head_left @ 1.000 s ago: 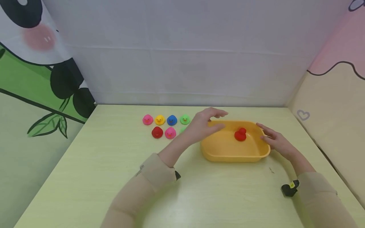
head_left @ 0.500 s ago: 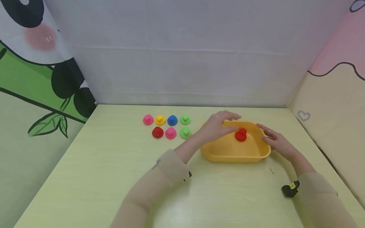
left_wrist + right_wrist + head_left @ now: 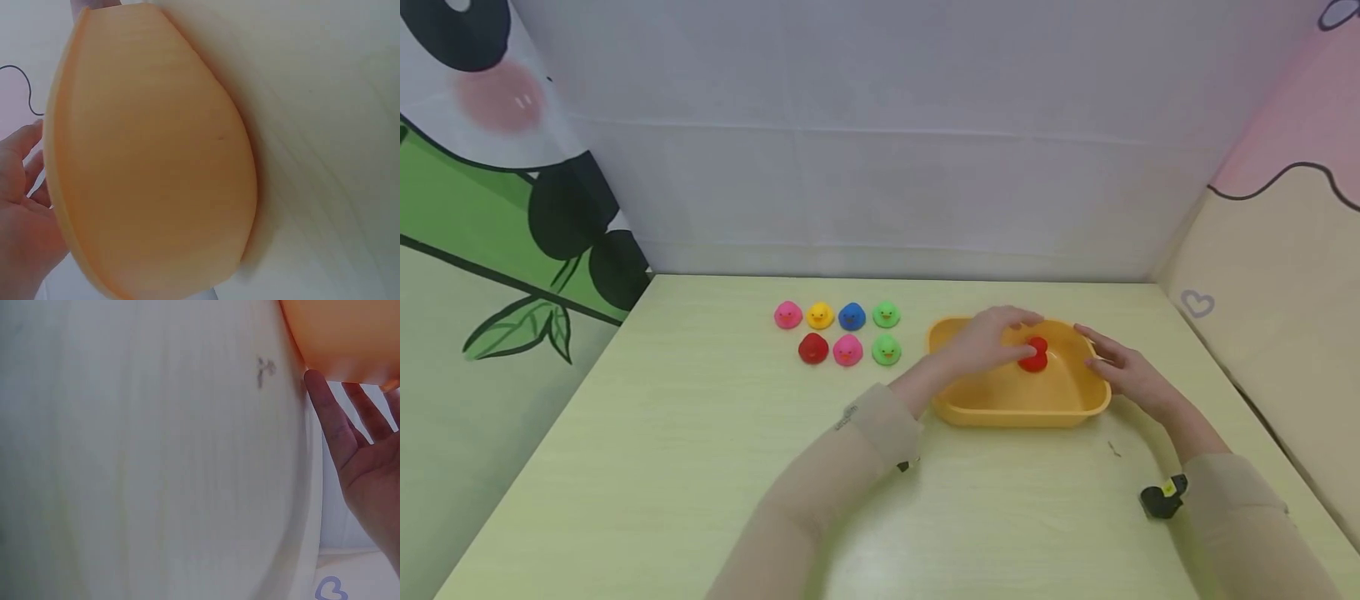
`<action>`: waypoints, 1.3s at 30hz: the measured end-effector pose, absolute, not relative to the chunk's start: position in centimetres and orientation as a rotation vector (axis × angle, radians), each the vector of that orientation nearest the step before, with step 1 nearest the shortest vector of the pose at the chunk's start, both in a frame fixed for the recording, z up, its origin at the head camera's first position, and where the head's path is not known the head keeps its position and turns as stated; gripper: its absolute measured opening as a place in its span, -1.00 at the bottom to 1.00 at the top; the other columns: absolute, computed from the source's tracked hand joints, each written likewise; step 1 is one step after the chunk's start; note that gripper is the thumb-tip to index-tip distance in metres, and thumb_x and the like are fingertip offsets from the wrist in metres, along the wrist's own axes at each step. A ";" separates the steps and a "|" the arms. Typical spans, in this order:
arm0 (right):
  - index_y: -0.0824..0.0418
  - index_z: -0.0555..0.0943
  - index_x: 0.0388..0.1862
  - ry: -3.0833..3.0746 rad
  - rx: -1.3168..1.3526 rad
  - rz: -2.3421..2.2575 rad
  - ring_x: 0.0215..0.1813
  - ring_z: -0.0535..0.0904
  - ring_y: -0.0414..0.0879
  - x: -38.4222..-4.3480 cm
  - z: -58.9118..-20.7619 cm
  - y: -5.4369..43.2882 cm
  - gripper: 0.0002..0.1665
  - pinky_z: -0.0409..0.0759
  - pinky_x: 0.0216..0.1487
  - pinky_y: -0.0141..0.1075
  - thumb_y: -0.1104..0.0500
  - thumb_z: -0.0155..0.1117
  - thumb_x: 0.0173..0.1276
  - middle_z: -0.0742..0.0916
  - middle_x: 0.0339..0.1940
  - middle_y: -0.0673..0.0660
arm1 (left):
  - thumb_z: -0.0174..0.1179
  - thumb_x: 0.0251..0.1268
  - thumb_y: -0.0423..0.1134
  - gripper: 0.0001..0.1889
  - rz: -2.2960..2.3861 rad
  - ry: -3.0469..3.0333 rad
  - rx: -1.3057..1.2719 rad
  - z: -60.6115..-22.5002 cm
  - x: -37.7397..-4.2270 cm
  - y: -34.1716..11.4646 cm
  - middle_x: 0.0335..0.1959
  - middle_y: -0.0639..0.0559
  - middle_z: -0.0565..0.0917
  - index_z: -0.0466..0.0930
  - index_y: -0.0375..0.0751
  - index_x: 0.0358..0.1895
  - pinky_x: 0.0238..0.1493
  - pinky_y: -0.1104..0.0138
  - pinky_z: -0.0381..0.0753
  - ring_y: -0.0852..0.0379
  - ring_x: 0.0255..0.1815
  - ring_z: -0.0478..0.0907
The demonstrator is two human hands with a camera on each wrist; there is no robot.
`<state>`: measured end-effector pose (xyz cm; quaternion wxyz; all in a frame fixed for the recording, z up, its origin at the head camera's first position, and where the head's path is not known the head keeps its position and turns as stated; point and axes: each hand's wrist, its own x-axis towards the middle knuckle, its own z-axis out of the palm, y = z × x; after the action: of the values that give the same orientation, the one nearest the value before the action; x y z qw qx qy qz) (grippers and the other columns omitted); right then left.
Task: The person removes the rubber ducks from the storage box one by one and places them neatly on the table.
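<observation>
A yellow plastic basin (image 3: 1007, 417) stands on the table, with a red rubber duck (image 3: 1034, 360) inside toward its right end. My left hand (image 3: 988, 342) reaches over the basin's left side into it. Its thumb overlaps the duck in the head view, and the fingers arch loosely above it. In the left wrist view the basin's outer wall (image 3: 156, 144) hides the duck, and the left hand's fingers show beyond the rim. At the basin's right end, my right hand (image 3: 1116, 367) rests with extended fingers against the rim and outer wall (image 3: 350, 344).
Left of the basin, several rubber ducks sit in two rows, among them a yellow one (image 3: 820, 316), a blue one (image 3: 852, 317) and a red one (image 3: 813, 348). A pale cloth wall (image 3: 880, 183) rises behind the table. A small dark mark (image 3: 265, 370) lies on the tabletop.
My left hand has moved right, from the basin's left edge to the red duck, uncovering the green ducks on the table. My right hand has stayed at the basin's right end.
</observation>
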<state>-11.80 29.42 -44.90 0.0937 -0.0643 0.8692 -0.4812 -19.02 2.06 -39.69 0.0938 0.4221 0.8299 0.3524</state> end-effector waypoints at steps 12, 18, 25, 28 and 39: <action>-0.10 0.00 0.53 2.585 -0.207 -1.428 0.29 0.32 0.33 -11.9 -44.8 29.5 -0.32 0.64 -0.08 -0.21 0.00 -0.06 0.51 0.16 0.50 0.30 | 0.24 0.25 -0.13 -0.41 0.925 2.383 1.287 -41.5 -20.1 4.0 0.30 0.05 0.44 0.33 -0.09 0.35 0.32 0.39 0.29 0.12 0.27 0.39; -0.08 0.01 0.53 2.602 -0.216 -1.407 0.23 0.41 0.20 -11.9 -44.8 29.6 -0.32 0.64 -0.10 -0.24 0.01 -0.06 0.51 0.18 0.49 0.31 | 0.23 0.26 -0.18 -0.43 0.815 2.414 1.372 -42.1 -20.6 4.4 0.27 -0.02 0.46 0.34 -0.19 0.33 0.34 0.43 0.23 0.11 0.27 0.37; -0.10 0.01 0.53 2.604 -0.220 -1.410 0.19 0.46 0.00 -11.8 -45.0 29.7 -0.32 0.64 -0.11 -0.25 0.01 -0.06 0.51 0.18 0.49 0.30 | 0.19 0.28 -0.13 -0.42 0.645 2.499 1.381 -42.7 -20.8 5.4 0.30 0.03 0.41 0.30 -0.12 0.36 0.39 0.43 0.13 0.13 0.32 0.27; -0.11 0.01 0.53 2.607 -0.227 -1.413 0.17 0.46 -0.09 -11.8 -45.1 29.8 -0.32 0.64 -0.11 -0.26 0.00 -0.06 0.51 0.18 0.49 0.29 | 0.18 0.29 -0.10 -0.41 0.595 2.513 1.371 -42.9 -20.9 5.7 0.31 0.05 0.40 0.29 -0.10 0.37 0.37 0.43 0.16 0.14 0.31 0.26; -0.12 0.00 0.53 2.617 -0.234 -1.399 0.26 0.35 0.28 -11.8 -45.2 29.7 -0.33 0.63 -0.10 -0.25 0.00 -0.08 0.51 0.16 0.50 0.30 | 0.21 0.27 -0.16 -0.43 0.618 2.489 1.370 -43.2 -21.0 5.6 0.28 0.03 0.41 0.33 -0.12 0.34 0.34 0.47 0.19 0.15 0.28 0.29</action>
<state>-11.83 29.68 -45.19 0.0822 -0.0783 0.8762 -0.4685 -21.02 5.64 -43.18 0.1167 0.4680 0.8502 0.2112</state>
